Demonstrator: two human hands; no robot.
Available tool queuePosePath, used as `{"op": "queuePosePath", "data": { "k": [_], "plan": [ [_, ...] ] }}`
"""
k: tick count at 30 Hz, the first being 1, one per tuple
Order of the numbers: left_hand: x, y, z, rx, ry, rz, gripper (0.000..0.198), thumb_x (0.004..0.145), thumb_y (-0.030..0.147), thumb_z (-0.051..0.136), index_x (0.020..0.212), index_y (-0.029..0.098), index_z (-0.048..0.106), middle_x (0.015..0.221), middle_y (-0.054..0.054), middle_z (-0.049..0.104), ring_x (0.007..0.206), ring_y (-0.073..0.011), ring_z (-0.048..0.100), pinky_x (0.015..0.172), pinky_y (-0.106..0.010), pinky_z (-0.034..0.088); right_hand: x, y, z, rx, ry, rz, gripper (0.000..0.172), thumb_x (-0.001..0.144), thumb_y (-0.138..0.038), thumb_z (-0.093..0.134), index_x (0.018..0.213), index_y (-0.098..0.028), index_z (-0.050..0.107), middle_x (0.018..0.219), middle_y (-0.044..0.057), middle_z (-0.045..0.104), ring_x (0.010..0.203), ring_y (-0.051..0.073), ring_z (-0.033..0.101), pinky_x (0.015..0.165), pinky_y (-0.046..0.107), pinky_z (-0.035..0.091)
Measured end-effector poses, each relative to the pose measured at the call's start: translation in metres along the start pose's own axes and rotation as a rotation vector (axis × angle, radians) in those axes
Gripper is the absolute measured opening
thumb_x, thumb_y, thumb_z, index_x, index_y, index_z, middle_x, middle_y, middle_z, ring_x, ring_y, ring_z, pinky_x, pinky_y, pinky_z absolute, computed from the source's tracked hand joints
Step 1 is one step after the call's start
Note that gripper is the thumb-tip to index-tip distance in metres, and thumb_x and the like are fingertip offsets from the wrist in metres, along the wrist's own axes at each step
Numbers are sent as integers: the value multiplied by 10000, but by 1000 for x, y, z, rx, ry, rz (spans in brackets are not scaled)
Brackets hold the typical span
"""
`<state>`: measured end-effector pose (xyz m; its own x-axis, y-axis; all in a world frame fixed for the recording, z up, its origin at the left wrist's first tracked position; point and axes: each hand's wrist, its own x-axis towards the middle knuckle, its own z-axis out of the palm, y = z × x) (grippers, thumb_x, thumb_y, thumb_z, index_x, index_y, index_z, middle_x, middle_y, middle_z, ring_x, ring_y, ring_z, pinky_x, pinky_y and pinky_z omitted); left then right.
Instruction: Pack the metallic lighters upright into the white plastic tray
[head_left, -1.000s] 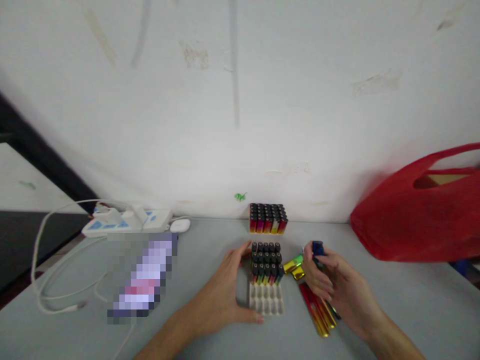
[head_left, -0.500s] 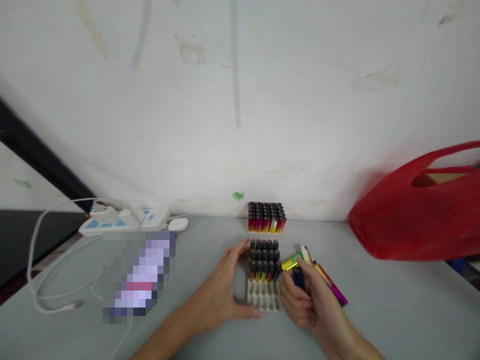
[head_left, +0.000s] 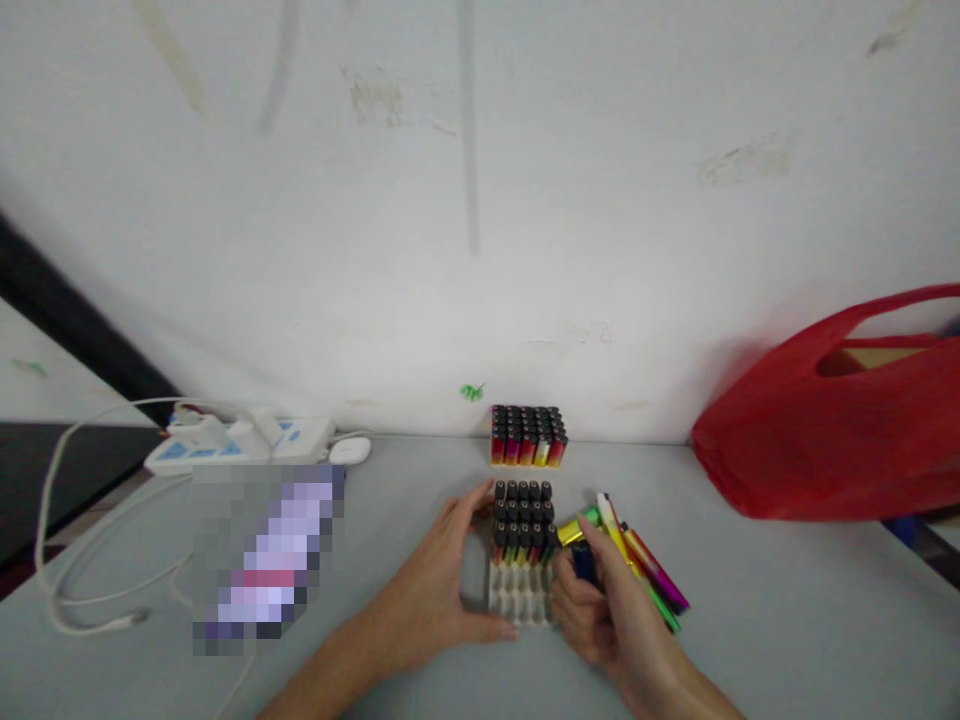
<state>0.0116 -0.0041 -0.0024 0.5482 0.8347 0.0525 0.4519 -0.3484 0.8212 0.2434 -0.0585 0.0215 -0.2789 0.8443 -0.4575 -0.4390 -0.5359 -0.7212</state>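
Observation:
A white slotted tray [head_left: 517, 602] lies on the grey table, its far rows filled with upright lighters [head_left: 523, 525] with black tops. My left hand [head_left: 439, 590] cups the tray's left side, fingers curled round it. My right hand [head_left: 600, 605] is closed on a dark blue lighter [head_left: 584, 565] right at the tray's right edge. Several loose lighters [head_left: 641, 572] in yellow, red and green lie fanned out just right of my right hand.
A second, full tray of lighters [head_left: 526, 437] stands against the white wall. A red bag [head_left: 832, 420] sits at the right. A white power strip [head_left: 240, 442] with looping cables, a small white oval device [head_left: 350, 450] and a blurred packet [head_left: 262, 560] lie at the left.
My right hand has brought the blue lighter down and leftward from above the loose pile to the tray's right edge. The left hand stays on the tray.

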Motion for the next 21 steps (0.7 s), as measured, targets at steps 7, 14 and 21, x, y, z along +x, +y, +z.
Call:
{"op": "queuePosePath", "data": {
  "k": [7, 14, 21],
  "plan": [
    [-2, 2, -1, -9, -3, -1, 1380, 644, 274, 1084, 1736, 286, 240, 1701, -163, 437, 1564, -393, 456, 1351, -569, 336, 9, 11, 0, -79, 120, 14, 775, 671, -934, 715, 531, -266, 349, 442, -121, 188, 406, 52, 99, 392, 247, 32],
    [-2, 5, -2, -3, -2, -1, 1366, 663, 310, 1078, 1745, 294, 244, 1709, -169, 430, 1577, -410, 437, 1356, -586, 321, 19, 25, -14, -89, 130, -7, 727, 775, -906, 652, 555, -274, 366, 445, -120, 199, 405, 67, 106, 383, 252, 55],
    [-2, 7, -2, -19, -11, 4, 1330, 687, 321, 1065, 1741, 297, 254, 1691, -176, 441, 1568, -418, 444, 1349, -609, 321, 12, 25, -15, -124, 90, -74, 654, 957, -800, 578, 622, -263, 413, 480, -102, 253, 433, 86, 170, 415, 256, 120]
  ]
}}
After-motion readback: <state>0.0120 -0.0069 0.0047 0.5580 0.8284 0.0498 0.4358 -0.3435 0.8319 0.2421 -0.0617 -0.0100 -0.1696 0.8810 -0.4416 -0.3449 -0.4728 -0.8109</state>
